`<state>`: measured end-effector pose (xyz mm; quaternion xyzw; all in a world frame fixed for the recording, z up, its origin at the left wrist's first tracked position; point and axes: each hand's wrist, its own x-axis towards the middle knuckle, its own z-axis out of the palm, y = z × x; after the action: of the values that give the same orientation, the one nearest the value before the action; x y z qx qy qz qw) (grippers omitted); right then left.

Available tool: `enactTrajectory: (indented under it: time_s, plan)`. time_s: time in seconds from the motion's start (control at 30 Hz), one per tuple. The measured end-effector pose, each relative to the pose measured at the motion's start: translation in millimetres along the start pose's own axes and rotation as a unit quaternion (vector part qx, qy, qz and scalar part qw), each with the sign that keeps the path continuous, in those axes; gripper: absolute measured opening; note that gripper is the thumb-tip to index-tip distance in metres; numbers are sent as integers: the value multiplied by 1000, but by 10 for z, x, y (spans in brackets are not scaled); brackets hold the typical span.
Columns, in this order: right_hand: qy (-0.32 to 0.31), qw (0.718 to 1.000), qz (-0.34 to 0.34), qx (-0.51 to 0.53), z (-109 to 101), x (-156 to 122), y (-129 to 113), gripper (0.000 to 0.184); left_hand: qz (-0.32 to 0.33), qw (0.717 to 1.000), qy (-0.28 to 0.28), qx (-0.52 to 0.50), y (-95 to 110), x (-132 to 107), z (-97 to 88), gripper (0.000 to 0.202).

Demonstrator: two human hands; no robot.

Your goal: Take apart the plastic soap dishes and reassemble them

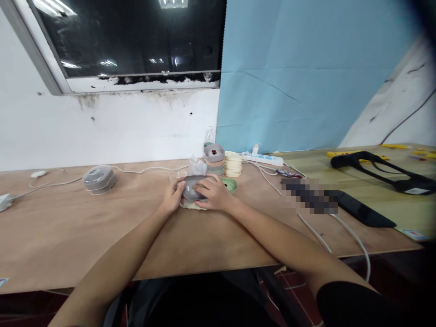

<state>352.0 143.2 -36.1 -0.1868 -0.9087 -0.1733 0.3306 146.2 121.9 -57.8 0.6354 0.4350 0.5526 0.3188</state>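
Note:
Both hands are on a glossy grey rounded plastic case, its kind not certain, near the middle of the table. My left hand grips its left edge with the thumb on top. Across its right side lies my right hand, fingers bent over the top and edge. A cream scalloped piece shows beneath the case. Just behind my right hand is a green round dish, partly covered. Beyond the hands stand a stack of grey, orange and green plastic dishes and a stack of cream pieces.
A crumpled clear bag and a plastic bottle are by the stacks. A translucent grey container sits at left. White cables, a power strip, a dark tablet-like slab and a black strap frame lie right.

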Motion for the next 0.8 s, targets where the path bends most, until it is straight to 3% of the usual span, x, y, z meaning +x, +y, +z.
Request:
enactTrajectory:
  time_s: [0.13, 0.3, 0.4, 0.53, 0.8]
  plan:
    - [-18, 999, 26, 42, -101, -43, 158, 33, 97, 984, -59, 138, 29, -32, -73, 50]
    - [-70, 991, 114, 22, -322, -157, 465, 32, 191, 921, -128, 314, 89, -46, -119, 43]
    - [-122, 980, 156, 21, -369, -226, 629, 34, 197, 909, -153, 335, 92, -43, -112, 44]
    - [-171, 971, 165, 33, -307, -303, 749, 36, 199, 897, -178, 352, 65, -39, -101, 48]
    - [-164, 960, 227, 6, -220, -432, 919, 43, 192, 884, -214, 369, 5, -24, -87, 48]
